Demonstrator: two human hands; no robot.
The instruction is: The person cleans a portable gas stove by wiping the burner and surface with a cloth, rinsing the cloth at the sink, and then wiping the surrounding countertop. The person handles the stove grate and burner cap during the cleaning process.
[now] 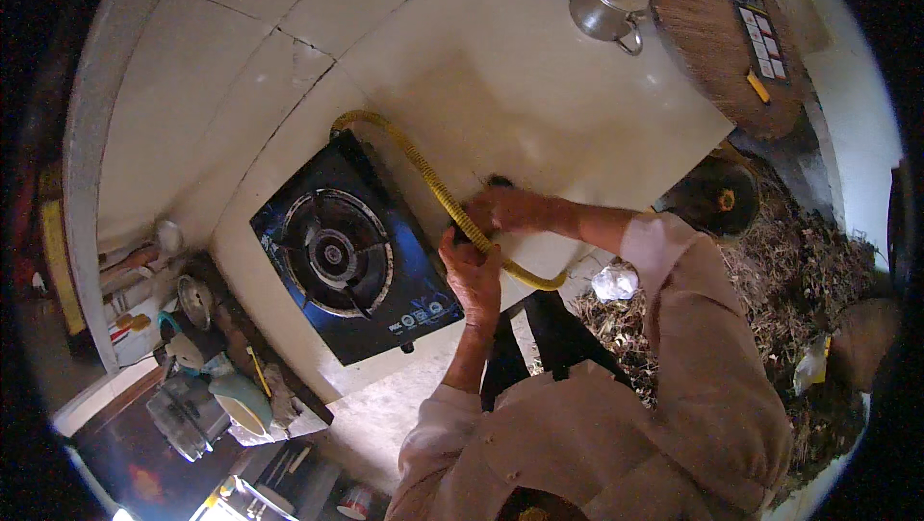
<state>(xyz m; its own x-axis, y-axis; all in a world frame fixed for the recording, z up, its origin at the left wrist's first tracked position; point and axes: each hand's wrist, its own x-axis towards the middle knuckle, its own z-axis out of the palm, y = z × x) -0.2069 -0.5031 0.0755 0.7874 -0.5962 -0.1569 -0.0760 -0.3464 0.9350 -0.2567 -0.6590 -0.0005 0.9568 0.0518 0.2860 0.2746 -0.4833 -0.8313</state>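
A yellow corrugated gas hose (433, 182) arches from the back corner of a black glass-topped single-burner gas stove (354, 247) and hangs over the counter's front edge. Both hands meet at the hose, right of the stove. My left hand (473, 276) has its fingers raised and curled around a dark object under the hose, which I cannot make out. My right hand (502, 211) lies just beyond, close against the hose and that object; its fingertips are hidden. A small black item (499, 180) shows beside the right hand's knuckles.
A metal kettle (606, 1) stands at the counter's back right, near a round woven brown surface (715, 30). Dry leaves and twigs (801, 268) lie on the floor at right, with a dark round pan (715, 196) by them. Bowls and a blue-green basin (242, 402) crowd the lower left.
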